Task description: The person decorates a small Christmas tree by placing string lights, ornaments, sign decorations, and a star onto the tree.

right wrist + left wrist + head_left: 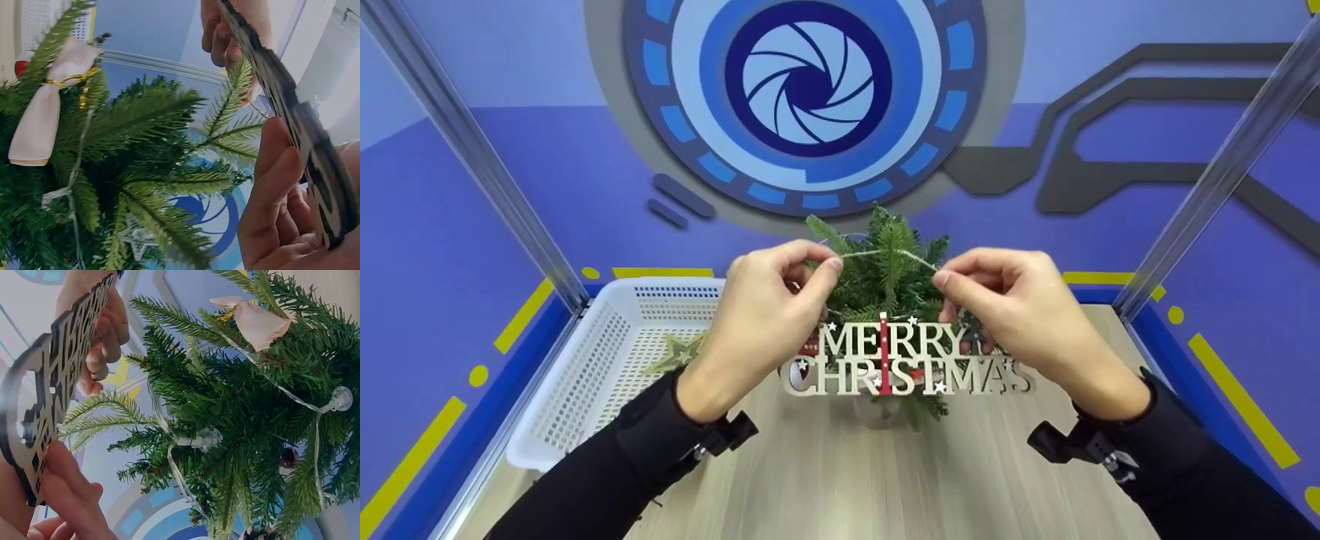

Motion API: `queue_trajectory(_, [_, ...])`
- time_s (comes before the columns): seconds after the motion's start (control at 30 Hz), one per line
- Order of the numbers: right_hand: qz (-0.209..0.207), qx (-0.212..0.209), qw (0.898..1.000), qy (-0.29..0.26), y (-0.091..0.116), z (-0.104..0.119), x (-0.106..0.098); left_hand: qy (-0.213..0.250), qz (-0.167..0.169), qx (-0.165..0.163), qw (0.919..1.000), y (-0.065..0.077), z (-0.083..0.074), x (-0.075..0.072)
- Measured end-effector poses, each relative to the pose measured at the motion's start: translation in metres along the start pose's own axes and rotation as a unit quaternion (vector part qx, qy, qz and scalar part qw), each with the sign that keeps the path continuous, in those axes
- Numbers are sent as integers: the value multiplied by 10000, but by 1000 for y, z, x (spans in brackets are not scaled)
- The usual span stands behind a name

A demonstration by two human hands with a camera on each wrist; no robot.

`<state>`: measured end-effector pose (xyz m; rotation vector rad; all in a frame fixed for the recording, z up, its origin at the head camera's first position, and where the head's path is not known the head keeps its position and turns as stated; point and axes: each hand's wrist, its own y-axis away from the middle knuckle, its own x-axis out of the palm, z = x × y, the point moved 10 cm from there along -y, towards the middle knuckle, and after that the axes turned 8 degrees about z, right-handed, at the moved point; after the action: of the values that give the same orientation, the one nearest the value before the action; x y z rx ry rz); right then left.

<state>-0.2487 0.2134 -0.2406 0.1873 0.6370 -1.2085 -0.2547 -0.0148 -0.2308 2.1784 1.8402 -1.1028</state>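
My left hand (769,307) and right hand (1016,307) each pinch one side of a thin cord (916,259) between thumb and index finger. Below it, a flat wooden sign reading MERRY CHRISTMAS (885,356) hangs upright, with a red letter I and small white stars. Behind the sign stands a small artificial Christmas tree (891,274) in a pale pot (876,414). Both wrist views show the sign nearly edge-on, with fingers behind it. In the left wrist view, a clear light bulb (209,439) and a pale bow (260,325) sit on the branches.
On the left of the wooden table (825,480) is a white perforated basket (529,442) with a gold-green star (682,352) inside. A clear star-shaped light (139,236) and a red ball (289,458) also hang on the tree. Blue printed panels surround the table.
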Motion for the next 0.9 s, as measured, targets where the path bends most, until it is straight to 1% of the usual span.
queue_trajectory(0.07, [41,43,10000,-1,1,-3,2,-128,-7,38,9999,2,1,1])
queue_trajectory(0.23, [-83,198,9997,132,5,-6,4,-426,-15,152,9990,6,3,4])
queue_trajectory(0.37, [-168,245,9992,257,8,-6,6,-483,64,216,9986,10,6,9])
queue_trajectory(0.5, [-235,89,9989,392,12,-6,7,-414,177,332,9984,16,6,14])
queue_trajectory(0.67, [-353,-353,9963,705,14,-4,7,-427,169,535,9975,19,3,16])
queue_trajectory(0.77, [-439,-486,9945,822,14,-4,6,-378,96,578,9976,16,1,14])
queue_trajectory(0.9, [-535,-459,9943,804,13,-3,4,-205,49,512,9985,8,3,13])
